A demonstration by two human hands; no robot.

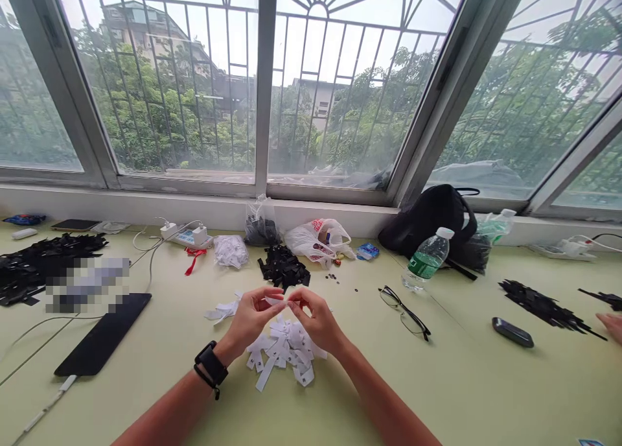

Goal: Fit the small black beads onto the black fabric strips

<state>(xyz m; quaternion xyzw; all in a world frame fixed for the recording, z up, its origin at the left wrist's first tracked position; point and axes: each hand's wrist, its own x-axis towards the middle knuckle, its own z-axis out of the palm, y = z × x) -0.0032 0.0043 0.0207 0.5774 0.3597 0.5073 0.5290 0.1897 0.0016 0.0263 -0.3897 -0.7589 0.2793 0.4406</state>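
Note:
My left hand [250, 315], with a black watch [212, 364] on its wrist, is closed in a pinch on a white strip [275, 301]. The fingertips of my right hand [315, 317] meet it at the strip's right end, also pinched. Fingers cover most of this strip. Right below both hands lies a loose pile of white strips [286, 347], several with small dark marks. More white strips [222, 312] lie left of my left hand. Beyond the hands is a heap of black strips [284, 268], and small black round pieces [332, 277] are scattered to its right.
Glasses [404, 313] and a water bottle [427, 261] stand right of my hands. A black tablet-like slab [103, 336] with a cable lies left. Bags [321, 240] line the window side. Another person's hand [611, 326] shows at the right edge, near black strips [547, 306].

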